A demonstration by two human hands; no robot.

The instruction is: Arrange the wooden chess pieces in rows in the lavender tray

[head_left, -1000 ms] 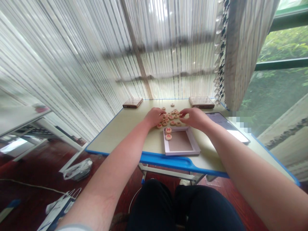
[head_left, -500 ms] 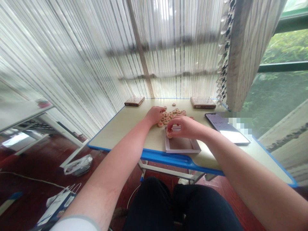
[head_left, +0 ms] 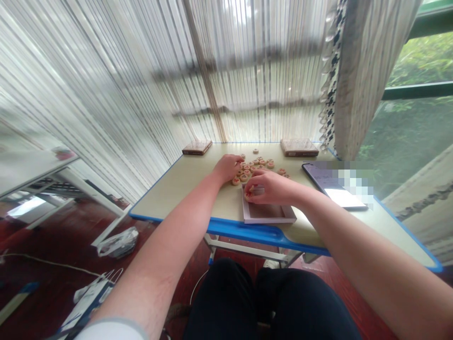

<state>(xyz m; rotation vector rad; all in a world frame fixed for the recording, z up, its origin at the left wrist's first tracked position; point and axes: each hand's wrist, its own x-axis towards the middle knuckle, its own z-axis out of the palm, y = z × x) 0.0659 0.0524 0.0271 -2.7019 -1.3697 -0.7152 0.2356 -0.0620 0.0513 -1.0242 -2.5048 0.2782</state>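
Note:
My right hand [head_left: 266, 187] is closed on a round wooden Chinese chess piece [head_left: 248, 194] with red marking, held inside the left far corner of a shallow open box [head_left: 269, 220]. Fingers cover part of that piece, so whether there is more than one I cannot tell. Just beyond the box lies a loose pile of Chinese chess pieces [head_left: 247, 172], some with red characters. At the left edge of the pile rests my left hand [head_left: 228, 167], its fingers loosely bent and apart, touching or close to the pieces; no held piece shows in it.
A phone [head_left: 332, 185] lies right of the box. Two brown book-like boxes, one left [head_left: 197, 147] and one right [head_left: 299, 147], stand at the table's back edge. The pale table [head_left: 177, 189] has a blue rim, and a striped curtain [head_left: 262, 94] hangs behind it.
My right hand has tilted the Chinese chess piece slightly at the box's corner, and less of it shows. My left hand has hardly moved. The view has shifted a little.

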